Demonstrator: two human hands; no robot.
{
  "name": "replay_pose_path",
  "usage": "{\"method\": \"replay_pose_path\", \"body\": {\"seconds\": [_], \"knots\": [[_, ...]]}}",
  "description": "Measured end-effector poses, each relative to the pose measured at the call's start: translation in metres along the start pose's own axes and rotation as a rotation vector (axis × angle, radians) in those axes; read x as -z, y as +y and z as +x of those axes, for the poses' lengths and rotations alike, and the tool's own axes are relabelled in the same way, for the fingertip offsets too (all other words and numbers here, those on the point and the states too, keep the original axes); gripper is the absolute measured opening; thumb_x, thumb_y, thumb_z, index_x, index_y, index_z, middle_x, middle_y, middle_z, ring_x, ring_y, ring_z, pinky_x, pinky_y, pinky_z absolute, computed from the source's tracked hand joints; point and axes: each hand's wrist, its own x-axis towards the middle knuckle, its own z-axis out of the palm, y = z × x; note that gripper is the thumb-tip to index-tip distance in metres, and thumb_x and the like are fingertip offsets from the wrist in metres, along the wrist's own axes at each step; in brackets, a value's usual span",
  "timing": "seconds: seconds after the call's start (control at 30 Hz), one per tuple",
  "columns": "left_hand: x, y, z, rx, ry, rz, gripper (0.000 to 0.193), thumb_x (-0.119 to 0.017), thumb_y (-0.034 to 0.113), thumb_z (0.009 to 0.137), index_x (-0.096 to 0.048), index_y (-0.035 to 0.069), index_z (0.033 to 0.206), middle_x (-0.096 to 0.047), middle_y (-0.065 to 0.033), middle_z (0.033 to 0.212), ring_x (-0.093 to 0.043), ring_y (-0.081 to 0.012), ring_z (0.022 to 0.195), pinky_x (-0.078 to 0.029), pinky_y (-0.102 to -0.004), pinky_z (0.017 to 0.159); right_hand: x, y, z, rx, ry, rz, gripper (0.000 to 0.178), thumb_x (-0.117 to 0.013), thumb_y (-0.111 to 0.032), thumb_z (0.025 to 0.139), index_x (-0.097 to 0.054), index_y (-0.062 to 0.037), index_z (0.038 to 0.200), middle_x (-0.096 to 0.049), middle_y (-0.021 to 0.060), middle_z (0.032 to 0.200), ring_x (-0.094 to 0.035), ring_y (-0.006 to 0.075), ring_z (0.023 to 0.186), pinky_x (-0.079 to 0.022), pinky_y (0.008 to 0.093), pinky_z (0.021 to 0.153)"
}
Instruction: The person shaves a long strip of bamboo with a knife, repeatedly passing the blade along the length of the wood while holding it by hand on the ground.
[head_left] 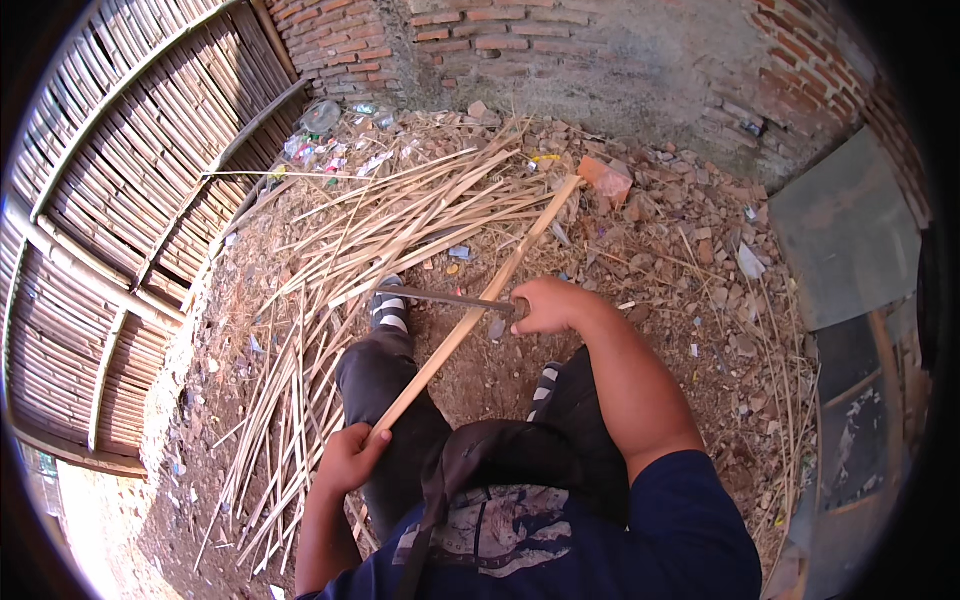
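Observation:
A long, flat slat of split bamboo or wood (430,370) slants from my lap up to the far rubble. My left hand (352,458) is closed around its near end, over my left thigh. My right hand (550,305) grips the handle of a long, dark-bladed knife (440,297), most of the handle being hidden in the fist. The blade points left and crosses the slat about midway, seeming to touch it. Beside a broken orange brick (606,180) lies the slat's far end.
Several thin split strips (430,215) are heaped ahead and to the left. Brick rubble (700,220) and litter cover the ground. A bamboo-pole wall (120,150) stands left, a brick wall (560,60) behind, and grey sheets (850,230) lean at right. My feet in striped socks (390,315) flank the work.

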Motion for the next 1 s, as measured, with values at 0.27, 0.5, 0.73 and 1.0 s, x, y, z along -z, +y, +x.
{"method": "replay_pose_path", "body": {"seconds": [0.27, 0.5, 0.73, 1.0], "knots": [[-0.001, 0.000, 0.000, 0.009, -0.007, -0.037, 0.049, -0.068, 0.040, 0.095, -0.055, 0.000, 0.069, -0.047, -0.0055, 0.056, -0.043, -0.0117, 0.058, -0.039, -0.0361, 0.053, 0.003, -0.003, -0.002, -0.012, -0.014, -0.003, 0.056, -0.079, -0.039, 0.076, -0.067, -0.0058, 0.120, -0.070, 0.0173, 0.102, -0.068, 0.0323, 0.097, -0.053, 0.0431, 0.081], [-0.005, -0.012, 0.003, 0.021, -0.001, -0.044, 0.051, -0.069, 0.041, 0.094, -0.055, 0.000, 0.069, -0.048, -0.0081, 0.056, -0.044, -0.0146, 0.056, -0.039, -0.0369, 0.052, 0.000, 0.004, 0.002, 0.007, -0.007, -0.006, 0.053, -0.079, -0.039, 0.076, -0.069, -0.0063, 0.116, -0.070, 0.0160, 0.097, -0.068, 0.0322, 0.093, -0.053, 0.0434, 0.080], [-0.005, -0.011, 0.003, 0.025, -0.006, -0.058, 0.051, -0.069, 0.042, 0.094, -0.056, 0.000, 0.070, -0.048, -0.0059, 0.056, -0.044, -0.0128, 0.057, -0.039, -0.0357, 0.052, -0.001, 0.004, 0.002, 0.018, 0.022, -0.028, 0.056, -0.080, -0.040, 0.074, -0.068, -0.0060, 0.118, -0.070, 0.0172, 0.101, -0.068, 0.0332, 0.096, -0.053, 0.0435, 0.082], [-0.004, -0.010, 0.002, 0.028, -0.019, -0.093, 0.049, -0.069, 0.041, 0.095, -0.057, 0.001, 0.070, -0.047, -0.0012, 0.056, -0.042, -0.0097, 0.058, -0.037, -0.0334, 0.051, -0.001, 0.004, 0.004, 0.011, 0.002, -0.011, 0.058, -0.080, -0.039, 0.074, -0.068, -0.0055, 0.119, -0.071, 0.0184, 0.102, -0.068, 0.0339, 0.097, -0.053, 0.0435, 0.083]]}}
